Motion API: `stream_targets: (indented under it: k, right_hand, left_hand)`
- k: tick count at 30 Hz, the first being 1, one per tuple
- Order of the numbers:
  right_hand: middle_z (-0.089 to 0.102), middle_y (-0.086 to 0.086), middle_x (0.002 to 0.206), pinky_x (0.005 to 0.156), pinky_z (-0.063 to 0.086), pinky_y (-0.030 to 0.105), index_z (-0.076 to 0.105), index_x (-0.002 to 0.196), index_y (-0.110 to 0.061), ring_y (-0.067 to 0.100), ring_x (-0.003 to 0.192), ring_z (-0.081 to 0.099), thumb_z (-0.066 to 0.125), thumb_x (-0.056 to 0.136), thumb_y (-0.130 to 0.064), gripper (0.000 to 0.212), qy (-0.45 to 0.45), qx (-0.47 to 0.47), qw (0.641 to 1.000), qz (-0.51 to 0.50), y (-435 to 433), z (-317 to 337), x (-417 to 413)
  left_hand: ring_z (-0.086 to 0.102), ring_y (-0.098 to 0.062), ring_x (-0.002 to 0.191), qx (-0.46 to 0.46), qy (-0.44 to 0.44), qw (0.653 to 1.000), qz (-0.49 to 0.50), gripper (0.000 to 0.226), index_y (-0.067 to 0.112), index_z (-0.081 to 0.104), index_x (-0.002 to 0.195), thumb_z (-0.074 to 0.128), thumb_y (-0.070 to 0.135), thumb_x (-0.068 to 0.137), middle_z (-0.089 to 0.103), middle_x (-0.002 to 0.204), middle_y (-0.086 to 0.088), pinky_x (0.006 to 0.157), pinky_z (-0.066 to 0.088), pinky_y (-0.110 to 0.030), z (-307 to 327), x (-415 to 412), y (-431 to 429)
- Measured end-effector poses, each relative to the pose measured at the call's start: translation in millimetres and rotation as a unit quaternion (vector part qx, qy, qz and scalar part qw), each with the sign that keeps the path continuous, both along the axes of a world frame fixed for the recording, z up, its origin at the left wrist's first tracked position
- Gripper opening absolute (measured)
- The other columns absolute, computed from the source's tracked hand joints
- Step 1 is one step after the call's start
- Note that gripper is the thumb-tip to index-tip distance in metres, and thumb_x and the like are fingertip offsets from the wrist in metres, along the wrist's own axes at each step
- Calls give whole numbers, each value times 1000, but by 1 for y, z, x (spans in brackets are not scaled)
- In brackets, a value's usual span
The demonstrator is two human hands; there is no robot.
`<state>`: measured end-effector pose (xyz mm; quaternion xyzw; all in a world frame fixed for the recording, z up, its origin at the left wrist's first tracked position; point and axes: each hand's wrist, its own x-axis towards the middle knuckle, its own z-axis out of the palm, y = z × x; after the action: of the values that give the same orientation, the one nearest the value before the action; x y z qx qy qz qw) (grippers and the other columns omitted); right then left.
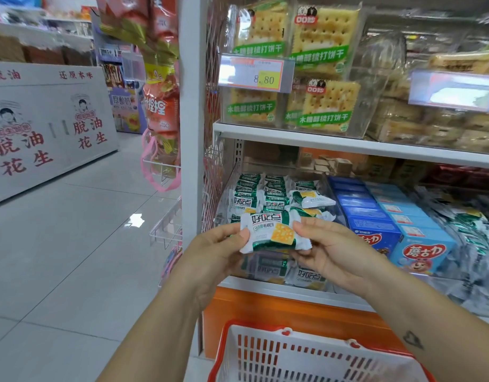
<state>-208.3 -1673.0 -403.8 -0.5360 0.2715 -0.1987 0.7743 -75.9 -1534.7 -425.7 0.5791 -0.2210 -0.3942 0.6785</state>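
Cracker packet (pixel 273 234): green/white wrapper, reads "好吃点", with a yellow cracker picture; the smaller line under it is too fine to read. It is held in the air in front of the lower shelf bin (pixel 232 186) of identical packets, above the red-and-white basket (pixel 306 357).

Left hand (pixel 210 257) pinches the packet's left end, thumb on the front. Right hand (pixel 334 252) pinches the right end the same way. Both are clamped on it, forearms angled in from below.

Upper shelf: soda cracker packs (pixel 320 37) with a green band reading "木糖醇梳打饼干". The price tag (pixel 255 74) reads 8.80. The blue boxes (pixel 419 249) to the right read "蘑古力". The white stand (pixel 44 128) across the aisle reads "脱油花生".

The fingers behind the packet are hidden. The basket is cut off at the bottom edge. The right-hand shelf goods are blurred, and the second tag (pixel 452 91) is unreadable.
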Motion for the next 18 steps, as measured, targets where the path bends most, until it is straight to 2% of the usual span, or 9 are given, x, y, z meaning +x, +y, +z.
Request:
stream_targets:
  k: [2, 4, 5, 8, 10, 11, 13, 16, 18]
  right_hand:
    - [59, 6, 70, 53, 45, 21, 59, 98, -8, 10, 60, 52, 67, 79, -18, 23, 51, -163, 985, 5, 0, 2, -4]
    - [50, -3, 52, 49, 37, 18, 59, 90, -15, 7, 45, 40, 63, 88, -21, 8, 88, -273, 958, -10, -1, 5, -8]
    - [53, -4, 51, 50, 38, 19, 59, 89, -16, 7, 43, 40, 61, 90, -22, 7, 88, -301, 950, -11, -2, 6, -9]
    - [72, 4, 73, 73, 50, 31, 60, 89, -15, 15, 56, 59, 52, 94, -26, 15, 60, -321, 945, -7, 1, 9, -9]
    - [73, 2, 77, 88, 49, 38, 62, 87, -15, 18, 68, 66, 51, 92, -33, 22, 48, -317, 947, -17, 3, 8, -10]
    - [72, 0, 74, 91, 48, 39, 64, 85, -15, 18, 71, 67, 53, 88, -38, 26, 47, -324, 944, -25, 3, 8, -11]
    - [71, -1, 72, 87, 46, 33, 66, 85, -16, 16, 75, 69, 59, 81, -42, 27, 55, -339, 939, -33, 3, 6, -13]
    - [70, -2, 75, 74, 49, 20, 67, 82, -17, 9, 74, 66, 71, 80, -22, 7, 65, -346, 936, -26, 4, 2, -13]
    - [67, -3, 77, 70, 51, 16, 67, 80, -19, 6, 72, 63, 75, 78, -13, 10, 65, -363, 929, -30, 4, -1, -13]
  left_hand:
    - [54, 1, 54, 20, -94, 995, 17, 17, 14, 65, 107, 62, 19, 90, 69, 73, 3, 53, 45, -13, -3, 3, 0]
    - [54, 1, 51, 11, -117, 993, 27, 11, 13, 66, 100, 63, 16, 90, 65, 70, 2, 54, 44, -12, -4, 4, 0]
    - [60, -1, 58, 4, -110, 993, 29, 9, 13, 65, 99, 62, 15, 90, 68, 75, -1, 60, 48, -15, -6, 4, -1]
    - [72, -14, 87, -9, -90, 996, 16, 10, 12, 66, 96, 58, 17, 93, 74, 96, -4, 81, 53, -27, -4, -2, -2]
    - [72, -14, 90, -26, -61, 998, 21, 18, 11, 68, 94, 56, 23, 94, 74, 98, -3, 83, 53, -27, -2, -7, -4]
    - [72, -14, 90, -31, -56, 998, 26, 21, 11, 69, 93, 57, 28, 93, 74, 97, -2, 83, 53, -27, -2, -8, -5]
    - [71, -14, 90, -22, -78, 996, 37, 26, 12, 70, 91, 60, 36, 89, 74, 95, -1, 83, 54, -29, -3, -10, -7]
    - [69, -17, 90, -1, -131, 988, 77, 13, 18, 67, 94, 70, 27, 84, 72, 101, -2, 81, 56, -33, -6, -10, -8]
    - [63, -6, 94, -8, -151, 984, 92, 28, 26, 60, 106, 72, 19, 83, 62, 108, 9, 75, 54, -26, -6, -10, -7]
